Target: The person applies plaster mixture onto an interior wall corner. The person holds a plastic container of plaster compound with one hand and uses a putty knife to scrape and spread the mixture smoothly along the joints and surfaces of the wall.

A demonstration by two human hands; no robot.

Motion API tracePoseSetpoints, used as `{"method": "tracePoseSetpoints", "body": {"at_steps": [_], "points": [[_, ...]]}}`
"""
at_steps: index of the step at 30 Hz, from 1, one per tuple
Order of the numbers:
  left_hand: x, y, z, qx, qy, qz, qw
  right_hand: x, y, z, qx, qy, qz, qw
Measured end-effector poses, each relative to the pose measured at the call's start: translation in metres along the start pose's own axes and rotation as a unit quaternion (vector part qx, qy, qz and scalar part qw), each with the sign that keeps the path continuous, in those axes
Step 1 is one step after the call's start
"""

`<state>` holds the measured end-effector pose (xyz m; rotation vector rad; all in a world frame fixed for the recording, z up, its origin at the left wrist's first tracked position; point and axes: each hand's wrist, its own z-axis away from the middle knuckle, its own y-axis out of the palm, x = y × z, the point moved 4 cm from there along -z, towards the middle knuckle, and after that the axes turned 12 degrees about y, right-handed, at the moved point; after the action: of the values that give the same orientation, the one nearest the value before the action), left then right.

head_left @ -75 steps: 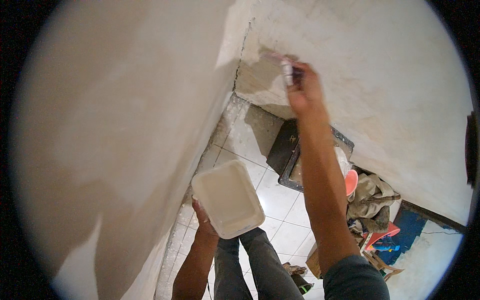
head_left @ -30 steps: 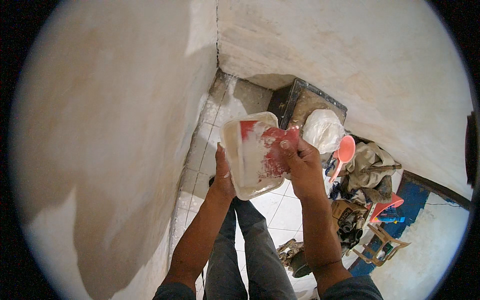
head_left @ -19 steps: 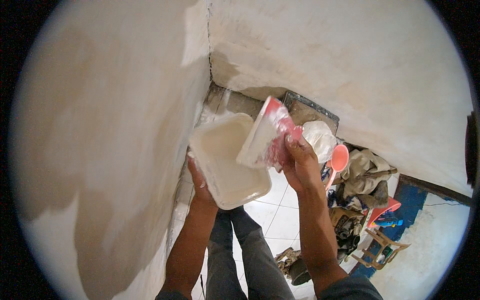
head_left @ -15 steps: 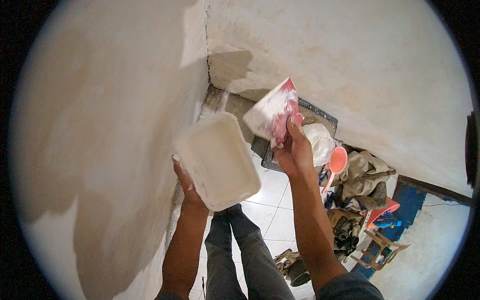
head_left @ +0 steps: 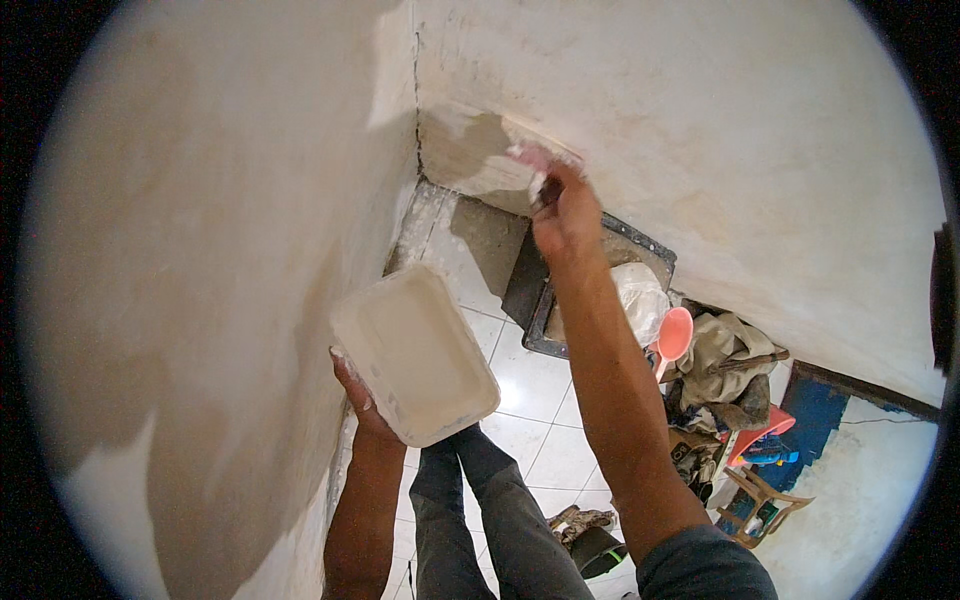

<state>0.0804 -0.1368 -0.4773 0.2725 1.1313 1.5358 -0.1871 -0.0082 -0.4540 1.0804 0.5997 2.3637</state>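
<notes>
Hands (head_left: 368, 402) (head_left: 569, 215) hold round-cornered tub (head_left: 452, 424) and pinkish, smeared scraper (head_left: 540, 156); wall (head_left: 210, 230) mottled.

From where I stand, the white tiled floor (head_left: 525, 375) carries pale smears and spatters just beyond the left hand (head_left: 365, 395). A black box (head_left: 525, 280) with a dusty brown top sits on it, below the right hand (head_left: 568, 215). Off to that hand's right and nearer the body, a beige cloth (head_left: 725, 350) is heaped among clutter; I can't tell how much touches the floor. Farther back that way is a wooden frame (head_left: 765, 505). Nearer the body than both hands, a dark container (head_left: 598, 553) rests beside a rumpled rag (head_left: 575, 522).
</notes>
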Motion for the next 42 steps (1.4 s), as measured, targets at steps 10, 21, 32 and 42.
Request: {"method": "tracePoseSetpoints", "body": {"at_steps": [10, 21, 32, 42], "points": [[0.002, 0.009, 0.007, 0.043, 0.037, -0.060, 0.997, 0.008, -0.018, 0.017, -0.001, -0.016, 0.012, 1.000], [0.020, -0.002, 0.011, 0.081, -0.032, -0.043, 0.995, 0.054, -0.067, 0.006, -0.069, -0.071, -0.060, 0.993], [0.034, 0.000, 0.022, 0.077, -0.069, -0.001, 0.995, 0.100, -0.117, -0.006, -0.028, -0.060, -0.007, 0.998], [0.023, -0.027, 0.045, 0.063, -0.088, 0.029, 0.994, 0.045, -0.051, 0.088, 0.016, -0.103, 0.193, 0.976]]}}
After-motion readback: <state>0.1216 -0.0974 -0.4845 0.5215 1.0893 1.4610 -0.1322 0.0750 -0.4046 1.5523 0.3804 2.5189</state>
